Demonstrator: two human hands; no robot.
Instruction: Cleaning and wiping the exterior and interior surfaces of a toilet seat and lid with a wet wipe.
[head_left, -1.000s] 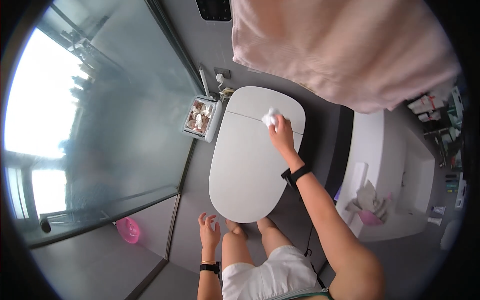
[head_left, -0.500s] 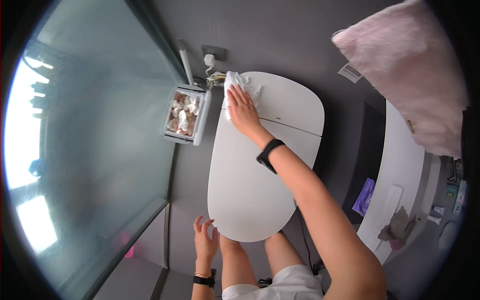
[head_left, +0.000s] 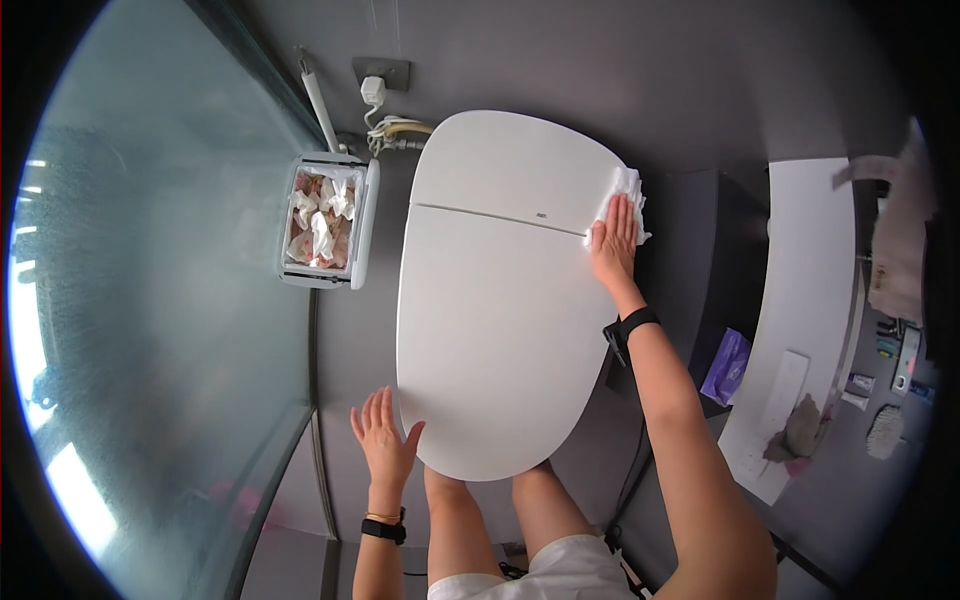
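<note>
My right hand (head_left: pixel 615 242) lies over a crumpled white tissue (head_left: pixel 626 185) at the upper right edge of the white toilet lid (head_left: pixel 500 320). The fingers are stretched and close together, holding the tissue against the edge, where part of it hangs over the side. A seam crosses the lid just left of this hand. Beside the lid's lower left edge, my left hand (head_left: pixel 385 440) hovers with its fingers apart and nothing in it.
A bin (head_left: pixel 365 225) with used tissues stands left of the toilet, by a frosted glass panel (head_left: pixel 190 250). Behind are a plug (head_left: pixel 373 92) and hoses. On the right are a purple packet (head_left: pixel 726 367), a white counter (head_left: pixel 805 260) and a hanging pinkish cloth (head_left: pixel 900 240).
My right hand has carried the tissue from the lid's upper left edge across to its upper right edge. My left hand's fingers have straightened. The view has shifted, and the pink cloth shows less.
</note>
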